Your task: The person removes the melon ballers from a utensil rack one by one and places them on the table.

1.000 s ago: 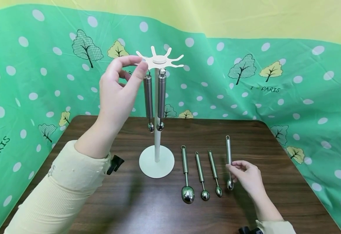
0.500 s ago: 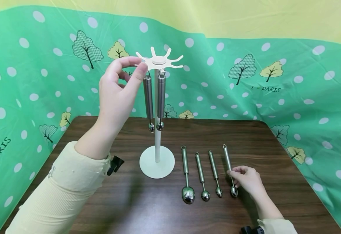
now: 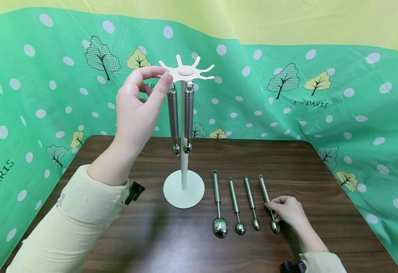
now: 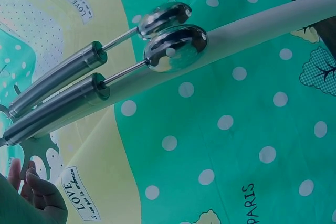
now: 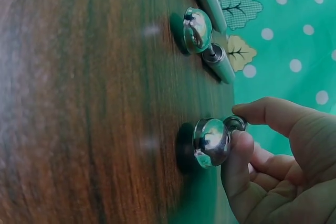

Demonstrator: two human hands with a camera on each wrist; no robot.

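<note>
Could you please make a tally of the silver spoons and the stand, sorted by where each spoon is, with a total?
Spoons hanging on the stand: 2
Spoons on the table, not held: 3
Spoon in the right hand: 1
Stand: 1
Total: 7

the left grip (image 3: pixel 135 102) hides part of the white rack (image 3: pixel 184 165).

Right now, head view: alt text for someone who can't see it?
A person's right hand pinches a metal spoon beside three similar spoons lying on a dark wooden table. The left hand holds the top of a white hanging stand, from which two more spoons hang before a green dotted cloth.
</note>
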